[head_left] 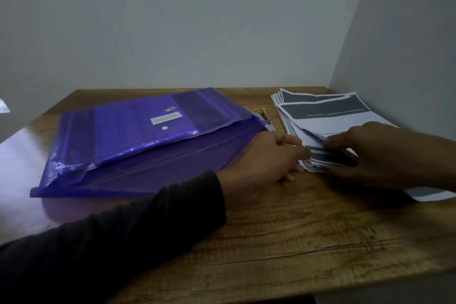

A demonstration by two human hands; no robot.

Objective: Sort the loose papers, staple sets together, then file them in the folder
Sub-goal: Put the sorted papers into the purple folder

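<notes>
The stack of loose papers (328, 126) lies at the far right of the worktop (283, 229), close to the side wall (407, 32), its sheets fanned unevenly so that several dark header bands show at the far corner. I have both hands at its near left corner: the right hand (385, 155) lies across the pile with its fingers (343, 145) pressed on a lifted sheet edge, and the left hand (266, 155) comes in from the side, its fingers (291, 142) curled against the corner, though whether they actually pinch a sheet I cannot tell through the blur. My worry is that the fanned pile is not squared, so peeling a few sheets could drag neighbours along and mix the sets, or push the far edges against the wall and crease them. The purple plastic folder (138, 140) lies just to the left, flap open toward me, with my left wrist resting on its flap; a careless pull could slide it or fold the flap under. Between folder and papers something small with a yellow tip (263, 111) peeks out, perhaps the stapler, mostly hidden; I would not reach for it blind.
</notes>
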